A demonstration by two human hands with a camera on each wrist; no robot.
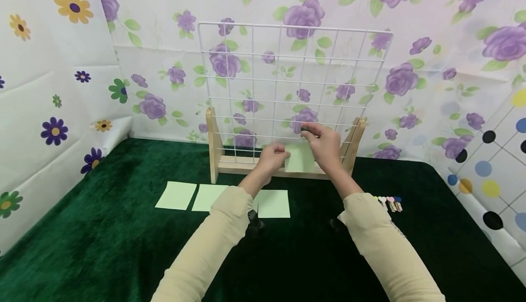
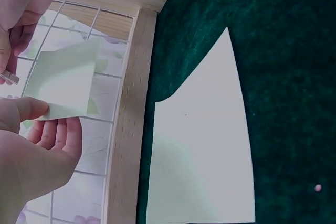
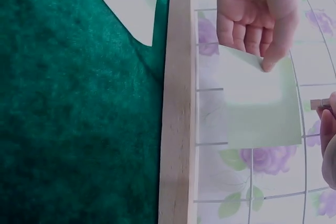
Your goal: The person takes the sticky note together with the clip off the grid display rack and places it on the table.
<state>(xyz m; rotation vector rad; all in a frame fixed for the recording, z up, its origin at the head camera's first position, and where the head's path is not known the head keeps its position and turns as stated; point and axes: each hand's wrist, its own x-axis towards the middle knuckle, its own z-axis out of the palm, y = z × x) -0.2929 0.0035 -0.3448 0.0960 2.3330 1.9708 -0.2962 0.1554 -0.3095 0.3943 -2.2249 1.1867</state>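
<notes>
My left hand (image 1: 269,161) pinches the left edge of a pale green square of paper (image 1: 300,158) between thumb and fingers. The paper stands upright in front of the lower part of a white wire grid (image 1: 296,27), which is set in a wooden stand (image 1: 212,149). Just above the paper's upper right, my right hand (image 1: 327,149) pinches a small wooden clothespin (image 3: 318,104) with a dark top. In the right wrist view the clothespin's tip is beside the paper's top edge, apart from it.
Three more pale green sheets, a left one (image 1: 176,196), a middle one (image 1: 208,197) and a right one (image 1: 274,204), lie on the dark green cloth (image 1: 102,229). Several small clothespins (image 1: 392,205) with coloured tops lie at the right. A flowered backdrop (image 1: 164,87) hangs behind.
</notes>
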